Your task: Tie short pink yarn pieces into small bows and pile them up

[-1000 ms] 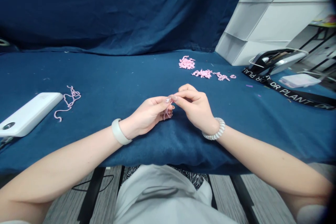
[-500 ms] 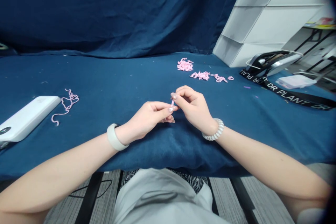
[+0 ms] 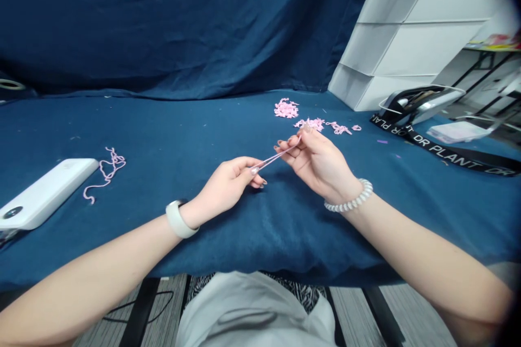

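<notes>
A short pink yarn strand (image 3: 277, 155) stretches taut between my hands. My left hand (image 3: 228, 181) pinches one end between thumb and forefinger, just above the blue cloth. My right hand (image 3: 317, 164) pinches the other end, with its fingers spread a little. Beyond the hands lie several small heaps of cut pink yarn pieces (image 3: 286, 109). A longer loose length of pink yarn (image 3: 108, 169) lies to the left, next to a white power bank (image 3: 46, 190).
A dark blue cloth (image 3: 260, 233) covers the work surface and hangs behind it. At the right are a white shelf unit (image 3: 391, 54), a black "DR PLANT" strap (image 3: 443, 150), a silver-and-black device (image 3: 419, 102) and a pale flat box (image 3: 456, 132).
My hands have drawn apart, the right moving up and to the right. The pink strand, earlier bunched between my fingers, now stretches straight between them.
</notes>
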A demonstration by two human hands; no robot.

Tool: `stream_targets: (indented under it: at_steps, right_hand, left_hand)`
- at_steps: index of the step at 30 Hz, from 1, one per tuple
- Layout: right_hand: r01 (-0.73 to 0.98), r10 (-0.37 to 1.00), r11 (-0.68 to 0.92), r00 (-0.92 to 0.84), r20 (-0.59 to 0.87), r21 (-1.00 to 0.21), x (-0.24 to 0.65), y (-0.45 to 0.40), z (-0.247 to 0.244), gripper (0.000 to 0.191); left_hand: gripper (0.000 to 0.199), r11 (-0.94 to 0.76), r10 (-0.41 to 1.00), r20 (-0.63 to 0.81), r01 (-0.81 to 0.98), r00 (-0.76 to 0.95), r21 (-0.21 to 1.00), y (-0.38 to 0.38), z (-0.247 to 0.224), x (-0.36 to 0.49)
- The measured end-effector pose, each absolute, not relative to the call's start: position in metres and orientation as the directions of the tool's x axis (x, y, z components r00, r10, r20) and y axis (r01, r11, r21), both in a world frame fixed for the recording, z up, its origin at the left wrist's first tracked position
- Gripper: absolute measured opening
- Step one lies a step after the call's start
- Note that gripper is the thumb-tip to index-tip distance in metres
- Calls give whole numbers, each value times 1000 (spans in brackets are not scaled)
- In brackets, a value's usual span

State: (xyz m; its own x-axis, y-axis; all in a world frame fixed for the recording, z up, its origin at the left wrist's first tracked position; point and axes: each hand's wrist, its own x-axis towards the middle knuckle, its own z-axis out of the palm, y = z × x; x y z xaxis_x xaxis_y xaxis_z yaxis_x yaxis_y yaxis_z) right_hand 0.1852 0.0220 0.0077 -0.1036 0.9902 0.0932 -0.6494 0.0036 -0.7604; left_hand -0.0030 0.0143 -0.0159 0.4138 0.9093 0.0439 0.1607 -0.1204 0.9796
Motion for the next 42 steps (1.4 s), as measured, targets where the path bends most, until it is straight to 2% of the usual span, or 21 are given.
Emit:
stream_targets:
  at_steps: [3,9,13,19,21,25,28,31,36,39,42]
  right_hand:
    - [-666,994,7,-79,80,-746,187,24,10,21]
    - [-665,998,1,-46,42,-747,191,27,16,22]
    - [-649,999,-17,-41,13,-760,194,29,16,20]
    - [-604,998,-26,-61,14,-797,194,29,17,33]
    - [-602,998,-21,-65,22,-798,195,29,17,34]
    - [-616,997,-13,-70,38,-788,196,31,16,33]
    - [-618,997,-27,-75,24,-786,195,33,12,26]
    - [-587,997,-59,-78,-16,-807,193,36,7,24]
    - [-557,984,-160,-157,-86,-815,186,35,-2,25]
    - [-485,953,-284,-240,-187,-827,176,28,-6,23]
    - [-414,905,-387,-341,-253,-824,165,19,-10,28]
  left_hand:
    - [17,-155,910,61,199,409,968,15,-16,-3]
    - [21,-263,900,115,315,420,912,10,-7,-4]
    - [25,-265,911,105,371,398,890,10,-5,-6]
    - [32,-200,923,43,382,382,902,10,-8,-7]
    - [28,-203,929,42,413,367,888,9,-7,-7]
    - [22,-375,907,142,604,398,704,9,-6,-9]
    - [21,-514,846,206,650,492,560,9,-7,-11]
    - [20,-652,745,281,571,605,499,10,-10,-12]
    - [14,-872,470,443,324,763,367,5,-11,-12]
    - [11,-907,349,457,173,818,384,-5,-7,-9]
    - [13,-876,295,447,51,845,480,-14,-5,-6]
